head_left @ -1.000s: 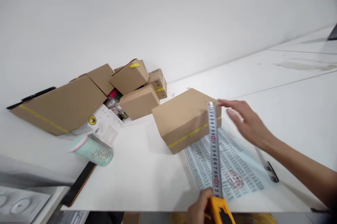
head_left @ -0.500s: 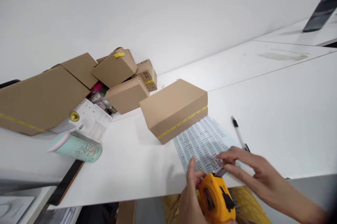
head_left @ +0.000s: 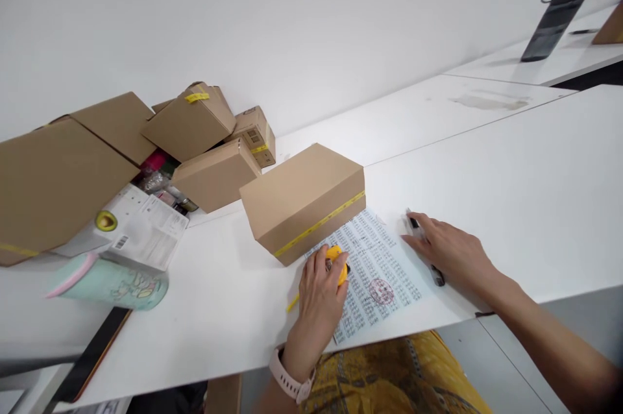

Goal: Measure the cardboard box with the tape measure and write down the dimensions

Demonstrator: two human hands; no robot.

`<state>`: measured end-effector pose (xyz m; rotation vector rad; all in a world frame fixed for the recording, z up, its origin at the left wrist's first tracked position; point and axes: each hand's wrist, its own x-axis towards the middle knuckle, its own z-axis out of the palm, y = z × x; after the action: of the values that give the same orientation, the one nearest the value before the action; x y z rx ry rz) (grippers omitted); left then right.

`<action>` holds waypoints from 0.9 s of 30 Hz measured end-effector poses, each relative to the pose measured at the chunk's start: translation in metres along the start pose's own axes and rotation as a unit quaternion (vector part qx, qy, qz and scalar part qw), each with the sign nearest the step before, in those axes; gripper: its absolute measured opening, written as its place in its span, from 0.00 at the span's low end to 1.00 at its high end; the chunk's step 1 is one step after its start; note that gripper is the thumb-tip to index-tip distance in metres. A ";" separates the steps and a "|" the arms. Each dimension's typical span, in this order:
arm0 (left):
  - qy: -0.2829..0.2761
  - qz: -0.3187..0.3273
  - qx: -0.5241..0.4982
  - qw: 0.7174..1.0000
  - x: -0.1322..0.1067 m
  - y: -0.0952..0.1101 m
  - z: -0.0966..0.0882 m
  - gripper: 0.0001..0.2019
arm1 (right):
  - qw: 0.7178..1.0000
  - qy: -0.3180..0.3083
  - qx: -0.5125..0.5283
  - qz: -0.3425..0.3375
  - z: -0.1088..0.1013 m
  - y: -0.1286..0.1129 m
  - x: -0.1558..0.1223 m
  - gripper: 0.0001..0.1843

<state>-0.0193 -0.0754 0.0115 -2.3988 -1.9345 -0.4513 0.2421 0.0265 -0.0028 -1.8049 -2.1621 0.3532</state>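
Observation:
My left hand (head_left: 321,287), with a pale watch strap (head_left: 291,383) on its wrist, is closed over a yellow tape measure (head_left: 335,252) at the left edge of a printed sheet (head_left: 372,271). A short piece of yellow tape blade (head_left: 293,303) shows left of that hand. Just behind the tape measure stands a closed cardboard box (head_left: 302,190), a strip of yellow tape along its front side. To the right of the sheet, my right hand (head_left: 452,252) has its thumb and fingers on a black-and-clear pen (head_left: 437,275) lying on the table. A red round stamp marks the sheet.
Several cardboard boxes (head_left: 187,122) are piled at the back left by the wall. Before them lie a white printed carton (head_left: 150,229) and a mint-green tumbler (head_left: 117,281) on its side. A dark bottle (head_left: 555,15) stands far right. The white table's (head_left: 209,336) front edge is close to me.
My left hand has carried the tape measure from the table's front edge onto the sheet beside the box. My right hand has left the tape measure and moved right, onto the pen.

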 end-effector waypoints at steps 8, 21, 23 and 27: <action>-0.012 0.018 0.054 0.998 0.022 -0.039 0.005 0.25 | 0.917 -0.039 0.392 0.058 -0.015 0.029 -0.012 0.23; -0.154 0.194 -0.029 0.968 0.040 0.016 0.011 0.44 | 0.855 0.078 0.513 0.018 -0.025 -0.017 -0.018 0.18; -0.153 0.197 -0.026 0.968 0.043 0.014 0.015 0.42 | 0.851 0.062 0.521 0.028 -0.019 -0.025 -0.011 0.21; -0.127 0.198 -0.025 0.972 0.043 0.010 0.024 0.40 | 0.791 -0.055 0.609 0.031 -0.005 -0.040 0.007 0.31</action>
<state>0.0034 -0.0321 0.0004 -2.9017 -1.4621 -0.1832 0.2067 0.0261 0.0177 -1.0402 -1.2561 1.4668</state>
